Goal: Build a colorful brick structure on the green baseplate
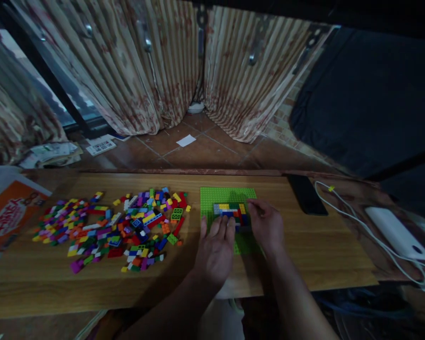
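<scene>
A green baseplate lies on the wooden table, with a small block of mixed-colour bricks built on it. My left hand rests flat on the plate's near left part, fingers spread and touching the near side of the built bricks. My right hand is at the right end of the built bricks, fingertips pressed against them. Whether it pinches a single brick I cannot tell. A wide pile of loose coloured bricks is spread to the left of the plate.
A black phone lies right of the plate. A white power bank with a white cable sits at the far right. An orange-and-white bag is at the left edge. Curtains and tiled floor are beyond the table.
</scene>
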The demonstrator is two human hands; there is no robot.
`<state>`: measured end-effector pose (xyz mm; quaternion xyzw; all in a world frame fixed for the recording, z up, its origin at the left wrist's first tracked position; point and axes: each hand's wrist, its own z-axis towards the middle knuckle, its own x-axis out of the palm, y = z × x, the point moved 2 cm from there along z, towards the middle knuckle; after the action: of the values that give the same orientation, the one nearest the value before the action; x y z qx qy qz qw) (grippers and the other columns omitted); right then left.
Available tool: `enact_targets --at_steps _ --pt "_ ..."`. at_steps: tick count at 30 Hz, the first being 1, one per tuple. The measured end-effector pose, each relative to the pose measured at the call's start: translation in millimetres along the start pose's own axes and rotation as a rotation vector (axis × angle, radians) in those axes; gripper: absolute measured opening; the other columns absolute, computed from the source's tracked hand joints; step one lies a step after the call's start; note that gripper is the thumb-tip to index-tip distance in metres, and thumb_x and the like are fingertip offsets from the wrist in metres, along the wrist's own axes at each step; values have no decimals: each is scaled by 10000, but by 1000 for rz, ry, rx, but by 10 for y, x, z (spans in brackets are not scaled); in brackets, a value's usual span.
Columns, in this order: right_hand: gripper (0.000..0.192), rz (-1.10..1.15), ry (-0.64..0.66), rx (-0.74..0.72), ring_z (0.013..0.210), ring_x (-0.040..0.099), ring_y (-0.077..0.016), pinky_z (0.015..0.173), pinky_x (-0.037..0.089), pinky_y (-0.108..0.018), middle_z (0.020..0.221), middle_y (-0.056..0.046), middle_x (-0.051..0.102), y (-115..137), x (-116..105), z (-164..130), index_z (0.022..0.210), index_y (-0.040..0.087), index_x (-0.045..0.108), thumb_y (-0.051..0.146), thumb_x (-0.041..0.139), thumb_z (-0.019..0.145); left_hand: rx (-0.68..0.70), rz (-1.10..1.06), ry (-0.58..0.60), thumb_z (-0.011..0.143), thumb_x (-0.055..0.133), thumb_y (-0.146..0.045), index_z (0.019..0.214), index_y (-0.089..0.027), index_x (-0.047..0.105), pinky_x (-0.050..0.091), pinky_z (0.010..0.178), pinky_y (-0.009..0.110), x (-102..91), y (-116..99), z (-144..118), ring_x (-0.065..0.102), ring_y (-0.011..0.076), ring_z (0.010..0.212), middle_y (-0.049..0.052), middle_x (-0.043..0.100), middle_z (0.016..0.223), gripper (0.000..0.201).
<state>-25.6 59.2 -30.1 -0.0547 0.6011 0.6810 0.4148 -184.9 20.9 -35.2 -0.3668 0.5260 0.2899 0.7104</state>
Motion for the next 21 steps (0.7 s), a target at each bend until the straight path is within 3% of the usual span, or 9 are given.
enact_targets --at_steps 4,10,12,15,17,21 --pt "364 10 -49 -7 859 668 -245 793 523 -398 962 -130 719 -67 -35 42 966 140 723 421 507 883 -45 -199 -116 962 410 -189 1380 -176 490 339 1128 541 -83 134 -28 493 254 1309 111 567 1402 426" --pt "458 -73 -30 -107 1028 629 -270 915 495 -458 1095 -160 673 7 -34 108 1112 133 663 472 407 941 -244 -405 -432 962 454 -235 1299 -111 540 407 1092 465 -448 564 81 524 252 1261 154 598 1332 369" --pt "525 -140 16 -190 1185 555 -289 1010 435 -493 1239 -194 610 133 71 143 1214 115 607 500 359 957 -294 -470 -515 955 474 -233 1265 -120 556 435 1071 443 -542 702 105 542 238 1237 142 619 1294 340" --pt "615 -270 133 -285 1405 337 -317 1115 299 -561 1469 -211 428 332 356 182 1367 110 484 541 302 968 -332 -524 -583 946 494 -235 1218 -132 577 462 1041 435 -611 825 107 580 228 1181 126 642 1241 302" --pt "624 -351 241 -322 1464 221 -323 1134 229 -606 1545 -177 341 417 571 177 1421 149 428 558 304 966 -336 -540 -596 944 500 -237 1200 -137 583 469 1032 433 -626 856 96 590 227 1168 122 648 1222 287" --pt "644 -466 375 -369 1490 142 -324 1143 124 -658 1589 -152 277 451 824 112 1465 164 373 568 312 967 -327 -568 -593 943 502 -237 1191 -164 588 472 1029 421 -641 870 74 595 220 1162 110 651 1212 272"
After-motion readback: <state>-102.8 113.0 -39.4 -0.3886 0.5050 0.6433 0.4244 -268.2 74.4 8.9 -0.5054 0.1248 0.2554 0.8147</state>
